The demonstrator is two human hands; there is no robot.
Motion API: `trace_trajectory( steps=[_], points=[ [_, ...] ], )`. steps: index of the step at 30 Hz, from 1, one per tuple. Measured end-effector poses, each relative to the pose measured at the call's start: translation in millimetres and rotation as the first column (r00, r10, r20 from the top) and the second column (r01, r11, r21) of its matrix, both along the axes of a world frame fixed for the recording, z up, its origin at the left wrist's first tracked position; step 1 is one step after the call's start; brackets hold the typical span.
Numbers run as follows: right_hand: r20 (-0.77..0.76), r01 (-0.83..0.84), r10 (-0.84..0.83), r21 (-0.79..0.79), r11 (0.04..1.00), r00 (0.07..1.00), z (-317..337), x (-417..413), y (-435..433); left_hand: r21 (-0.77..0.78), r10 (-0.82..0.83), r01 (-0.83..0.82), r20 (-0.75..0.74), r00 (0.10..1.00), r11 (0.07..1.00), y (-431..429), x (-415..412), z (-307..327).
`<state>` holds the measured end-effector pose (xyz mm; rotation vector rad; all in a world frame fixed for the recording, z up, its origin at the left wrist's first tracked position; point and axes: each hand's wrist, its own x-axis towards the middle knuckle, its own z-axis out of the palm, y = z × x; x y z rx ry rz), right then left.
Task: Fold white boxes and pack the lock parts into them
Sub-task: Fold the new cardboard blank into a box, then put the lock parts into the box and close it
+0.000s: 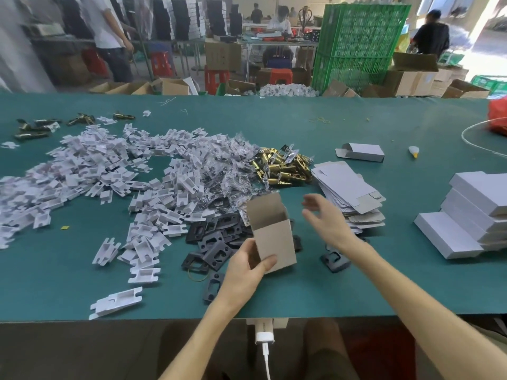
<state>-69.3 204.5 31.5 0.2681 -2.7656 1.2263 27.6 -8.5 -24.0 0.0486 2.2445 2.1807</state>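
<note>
Over the front of the green table, the left hand grips the bottom of a box, thumb curled across its face; it stands upright, leaning slightly left, open mouth up, grey-brown card showing. Beside it the right hand hovers, fingers apart, touching nothing. Beyond lie brass latches.

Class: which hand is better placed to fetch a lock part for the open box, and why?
Probably right. The right hand is open and empty, near the brass latches; the left hand grips the open box.
</note>
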Motion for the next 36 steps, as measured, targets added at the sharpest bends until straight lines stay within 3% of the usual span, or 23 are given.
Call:
trace_trajectory(
  steps=[4,10,14,19,21,26,29,32,36],
  points=[
    [0.036,0.009,-0.019,0.248,0.969,0.999,9,-71,-13,0.006,0.003,-0.003,0.019,1.0,1.0,-3,-3,-2],
    [-0.07,0.007,0.034,0.513,0.859,0.997,16,-138,-46,0.005,-0.018,0.018,0.036,0.999,1.0,-7,-7,-6],
    [-0.146,0.094,0.012,0.696,0.712,0.989,11,-155,-56,-0.006,-0.034,0.034,0.032,0.999,0.999,-6,-8,-9],
    [-0.317,0.251,0.015,0.778,0.576,0.948,10,-154,-57,0.01,-0.03,0.03,0.027,0.999,1.0,-5,-8,-8],
    [-0.324,0.236,0.031,0.75,0.618,0.946,10,-144,-56,0.006,-0.029,0.029,0.027,0.999,1.0,-5,-8,-7],
    [-0.257,0.094,0.048,0.51,0.855,0.965,42,-103,-53,-0.01,-0.033,0.033,0.026,0.999,0.999,-4,-6,-3],
    [-0.253,0.036,0.024,0.23,0.973,0.967,83,-73,-48,-0.003,-0.036,0.037,0.03,0.999,0.999,-4,-4,0],
    [-0.273,-0.119,0.135,0.075,0.99,0.952,131,-34,-40,0.008,-0.04,0.039,0.028,0.999,0.999,-4,-3,3],
    [-0.204,-0.298,0.325,0.153,0.942,0.923,172,18,-33,-0.012,-0.052,0.053,0.021,0.998,0.999,-3,-1,6]
  ],
)
